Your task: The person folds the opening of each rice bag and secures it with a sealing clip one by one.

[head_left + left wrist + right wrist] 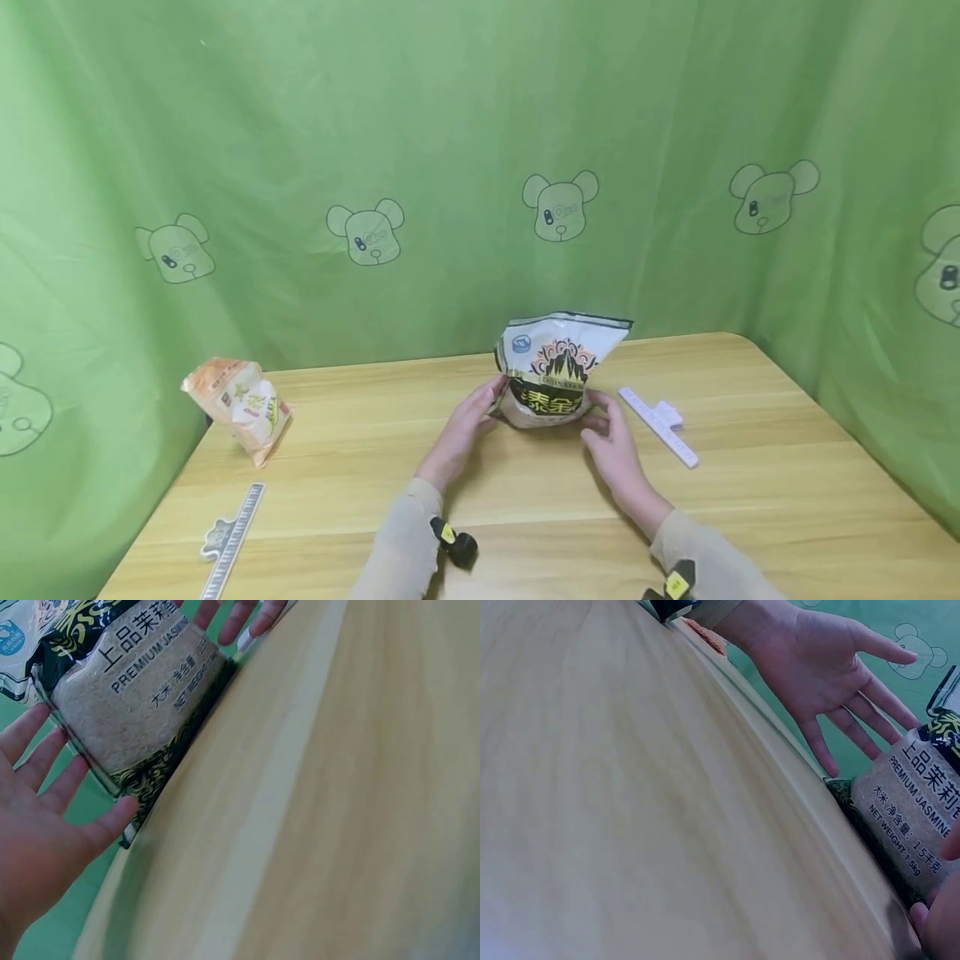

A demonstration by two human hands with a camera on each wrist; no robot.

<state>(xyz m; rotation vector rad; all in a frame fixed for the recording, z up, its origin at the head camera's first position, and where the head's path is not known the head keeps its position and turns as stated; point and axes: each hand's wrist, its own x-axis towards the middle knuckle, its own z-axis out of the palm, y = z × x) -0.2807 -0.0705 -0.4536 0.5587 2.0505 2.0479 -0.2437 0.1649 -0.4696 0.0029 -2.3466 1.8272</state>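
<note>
A bag of jasmine rice [551,367] stands upright toward the back of the wooden table, its flattened top leaning right. Along its left side lies my left hand [461,429], palm facing the bag. In the left wrist view the fingers of that left hand [49,814] are spread, fingertips right at the bag's side edge. My right hand [615,450] is at the opposite side, its fingers loosely bent beside the lower part of the bag. Only part of the right hand [945,915] shows at the edge of the right wrist view.
To the right lies a white long-bar bag clip [660,427]. A grey bag clip with a striped bar [232,542] lies at the front left. An orange-and-white food bag [243,408] stands near the table's left edge. Behind the table [525,533] hangs a green curtain [450,125].
</note>
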